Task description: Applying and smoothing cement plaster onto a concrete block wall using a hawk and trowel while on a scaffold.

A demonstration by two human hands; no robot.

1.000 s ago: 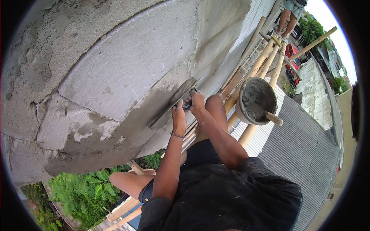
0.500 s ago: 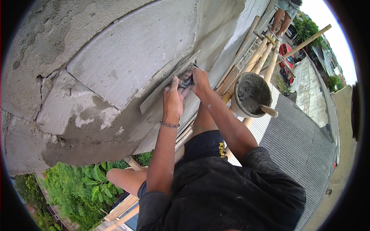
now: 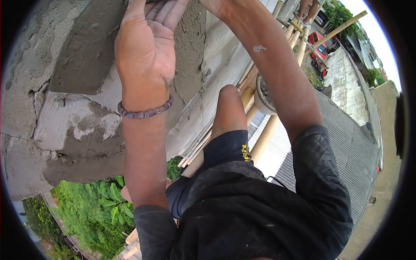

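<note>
Flat grey mortar-smeared float (image 3: 84, 54): upper left, before the rough grey block wall (image 3: 54, 123); contact cannot be told. Left hand (image 3: 147, 52): palm open, fingers extended, tips cut off; grip cannot be told. Right hand (image 3: 216, 5): mostly out of frame, hold likewise. Risks: slick mortar could loosen the float; a tilted edge could gouge the dark grey plaster (image 3: 190, 45); the right forearm (image 3: 277, 60) could knock the round mortar-stained bucket (image 3: 261, 105).
</note>
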